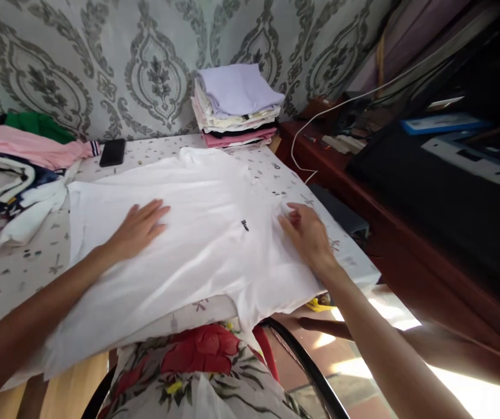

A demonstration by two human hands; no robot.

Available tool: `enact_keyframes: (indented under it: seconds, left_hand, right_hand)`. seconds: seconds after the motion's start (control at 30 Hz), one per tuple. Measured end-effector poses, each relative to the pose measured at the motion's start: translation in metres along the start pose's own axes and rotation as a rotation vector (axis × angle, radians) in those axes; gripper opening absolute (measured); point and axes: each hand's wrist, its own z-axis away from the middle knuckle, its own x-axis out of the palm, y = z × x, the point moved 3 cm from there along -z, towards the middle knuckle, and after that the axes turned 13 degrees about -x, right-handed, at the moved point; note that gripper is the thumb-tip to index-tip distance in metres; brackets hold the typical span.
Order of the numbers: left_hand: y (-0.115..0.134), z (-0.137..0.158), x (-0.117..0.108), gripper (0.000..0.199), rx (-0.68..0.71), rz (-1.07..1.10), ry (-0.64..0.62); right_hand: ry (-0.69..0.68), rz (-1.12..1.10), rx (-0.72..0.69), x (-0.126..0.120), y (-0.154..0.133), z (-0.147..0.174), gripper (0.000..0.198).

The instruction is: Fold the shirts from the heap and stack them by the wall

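Right now a white T-shirt (197, 233) lies spread out across the table (53, 250) before me, its body toward my left and its upper part toward my right. Soft creases run through the fabric, and a small black print (244, 225) sits on it between my hands. Part of the shirt droops over the table's near edge.

My left hand (139, 230) rests palm down on the shirt's body, fingers stretched out and slightly apart, with nothing gripped. My right hand (309, 235) is at the upper part, fingers curled and thumb close to them, right beside a raised bit of white cloth; I cannot tell whether they are clamped on it.

Past the shirt, by the wall, stands a stack of folded clothes (239, 129), a lavender garment (241, 87) on top. Over to the far left a black phone (113, 152) lies flat, just beside the striped cuff of a pink garment (27, 142); that one is heaped with a green garment (40, 125) and some dark blue and white pieces. On my right, a white cable (292, 152) loops down near reddish-brown furniture (389, 215). Patterned wallpaper (158, 75) covers the wall behind, and flowered fabric (200, 352) shows at my lap, beside a curved black bar (306, 361).
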Motion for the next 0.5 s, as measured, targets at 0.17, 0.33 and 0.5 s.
enact_keyframes:
  seconds: [0.17,0.33,0.5]
  left_hand:
    - [-0.101,0.044,-0.031,0.062,-0.255,-0.092,0.105]
    - [-0.129,0.081,-0.056,0.055,-0.350,-0.028,0.187]
    - [-0.076,0.109,-0.072,0.032,-0.303,0.084,0.134]
  right_hand:
    - [0.251,0.018,0.152,-0.024,-0.034,0.105,0.044]
    - [0.559,-0.337,0.568,-0.002,-0.055,0.170,0.045]
    - [0.371,-0.937,0.772,0.024,-0.064,0.169,0.044]
